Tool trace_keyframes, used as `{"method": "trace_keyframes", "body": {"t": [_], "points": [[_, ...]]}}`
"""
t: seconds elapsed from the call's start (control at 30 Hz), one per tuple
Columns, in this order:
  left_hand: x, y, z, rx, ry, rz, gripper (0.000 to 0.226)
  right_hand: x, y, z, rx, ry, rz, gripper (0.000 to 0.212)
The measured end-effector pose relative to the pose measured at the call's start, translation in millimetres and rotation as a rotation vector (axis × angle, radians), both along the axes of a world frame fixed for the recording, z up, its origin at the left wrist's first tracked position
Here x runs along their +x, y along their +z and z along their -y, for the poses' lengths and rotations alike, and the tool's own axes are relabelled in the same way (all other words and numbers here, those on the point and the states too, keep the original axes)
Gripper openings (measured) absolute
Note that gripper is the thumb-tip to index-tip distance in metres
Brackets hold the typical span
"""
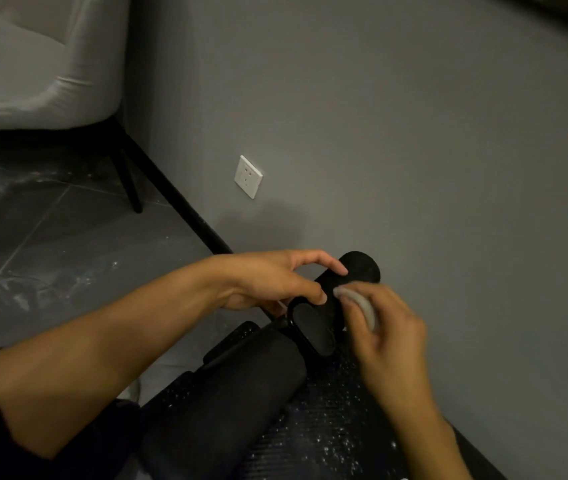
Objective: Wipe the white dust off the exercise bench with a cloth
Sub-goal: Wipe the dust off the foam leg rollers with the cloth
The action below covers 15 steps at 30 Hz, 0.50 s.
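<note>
My left hand (275, 282) curls round the far roller (362, 266) of the bench (310, 427); my blurred right hand (390, 337) pinches a cloth (367, 308) against it.

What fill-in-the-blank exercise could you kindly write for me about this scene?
1. The right hand presses a ____ against the black foam roller.
2. The left hand grips the roller, while white ____ speckles the bench below.
3. On the grey wall sits a white ____.
Missing words: cloth; dust; socket.
</note>
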State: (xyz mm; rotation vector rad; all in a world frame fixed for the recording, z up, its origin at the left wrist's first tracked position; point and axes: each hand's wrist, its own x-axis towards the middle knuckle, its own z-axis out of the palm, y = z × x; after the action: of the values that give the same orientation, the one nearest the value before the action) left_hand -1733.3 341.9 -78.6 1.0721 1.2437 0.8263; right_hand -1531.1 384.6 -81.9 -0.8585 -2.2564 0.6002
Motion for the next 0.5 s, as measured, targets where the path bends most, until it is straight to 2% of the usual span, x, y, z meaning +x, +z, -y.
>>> {"method": "trace_keyframes", "body": {"t": [0.17, 0.37, 0.5], "points": [[4, 0, 3, -0.006, 0.013, -0.006, 0.043, -14, 8, -42, 0.042, -0.146, 0.066, 0.010], [0, -4, 3, -0.032, 0.011, 0.019, 0.042, 5, 6, 21, -0.087, 0.030, 0.034, 0.015], [-2, -4, 6, -0.047, 0.001, 0.070, 0.042, -4, 10, -18, 0.061, -0.029, 0.130, 0.011]]}}
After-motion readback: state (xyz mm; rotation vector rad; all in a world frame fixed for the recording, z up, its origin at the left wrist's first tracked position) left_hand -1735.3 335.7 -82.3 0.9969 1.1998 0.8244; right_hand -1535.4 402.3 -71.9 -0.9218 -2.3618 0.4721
